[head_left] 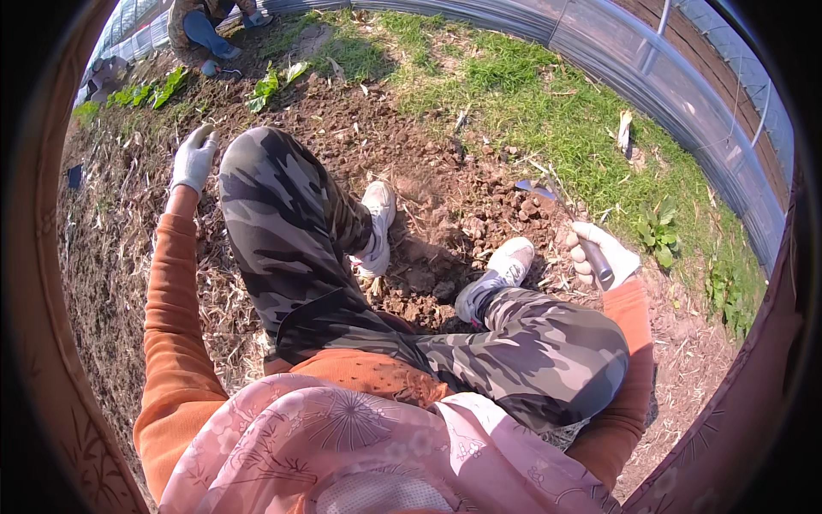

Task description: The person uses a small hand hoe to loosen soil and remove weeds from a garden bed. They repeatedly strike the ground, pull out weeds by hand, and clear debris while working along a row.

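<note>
My right hand [615, 256], in a white knit glove, grips the handle of a short-handled hand hoe [596, 257]. The hoe's thin shaft slants up and left to a shiny metal blade [536, 188], which rests against loose clods of soil [514, 209] beside the grass. On the other side, my left hand [194, 157], also gloved in white, is raised beside my left knee with thumb and fingers a little apart and nothing visible in it. Turned brown soil [424, 257] lies between and ahead of my white shoes.
Green grass [514, 70] borders the soil ahead and right, below clear plastic greenhouse sheeting [616, 51]. A broad-leaved weed [659, 232] grows near my right hand. Leafy plants [263, 90] stand ahead left, near a crouching co-worker [205, 32] with a small hand tool. Dry straw litter [225, 308] covers the left.
</note>
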### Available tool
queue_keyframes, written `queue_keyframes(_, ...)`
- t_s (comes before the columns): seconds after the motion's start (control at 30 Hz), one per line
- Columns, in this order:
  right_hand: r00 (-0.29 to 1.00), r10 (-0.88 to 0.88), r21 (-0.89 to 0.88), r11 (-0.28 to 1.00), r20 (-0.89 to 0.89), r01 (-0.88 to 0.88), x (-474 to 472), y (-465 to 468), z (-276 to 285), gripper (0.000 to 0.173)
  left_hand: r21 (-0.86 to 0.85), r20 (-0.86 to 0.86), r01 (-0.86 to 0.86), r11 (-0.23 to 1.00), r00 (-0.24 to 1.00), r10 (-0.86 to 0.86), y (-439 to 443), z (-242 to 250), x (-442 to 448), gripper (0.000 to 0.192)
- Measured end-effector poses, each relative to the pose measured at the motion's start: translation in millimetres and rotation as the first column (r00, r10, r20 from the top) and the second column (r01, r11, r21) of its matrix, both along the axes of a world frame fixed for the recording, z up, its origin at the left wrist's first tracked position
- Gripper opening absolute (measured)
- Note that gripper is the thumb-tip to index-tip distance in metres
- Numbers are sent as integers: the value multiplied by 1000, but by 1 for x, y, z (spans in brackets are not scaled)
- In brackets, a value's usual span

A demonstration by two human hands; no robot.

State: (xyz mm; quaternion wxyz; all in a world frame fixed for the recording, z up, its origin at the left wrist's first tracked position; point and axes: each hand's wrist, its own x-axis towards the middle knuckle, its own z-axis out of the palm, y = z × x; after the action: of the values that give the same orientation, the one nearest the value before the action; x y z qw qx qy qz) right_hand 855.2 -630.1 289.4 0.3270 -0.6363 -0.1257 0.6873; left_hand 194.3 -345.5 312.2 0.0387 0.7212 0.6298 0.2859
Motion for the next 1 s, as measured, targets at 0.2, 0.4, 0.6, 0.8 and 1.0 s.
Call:
queue_keyframes(0.2,955,-123,-42,992,-271,116,-23,57,-149,35,-78,409,356,931,863,-296,-57,74,198,33)
queue_keyframes(0.4,995,-28,-95,995,-94,19,-97,61,-152,35,-737,281,565,371,756,-592,-129,-83,345,75)
queue_keyframes(0.6,985,78,-178,978,-156,-105,-92,49,-215,31,-826,555,559,74,829,-70,-174,-230,414,58)
queue_keyframes(0.8,996,93,-96,991,13,-91,-82,58,-225,30,-893,362,427,145,871,-333,-158,-236,402,73)
queue_keyframes(1.0,45,-135,114,562,990,-819,-69,51,-303,20,-853,240,400,335,871,-429,-145,-216,369,55)
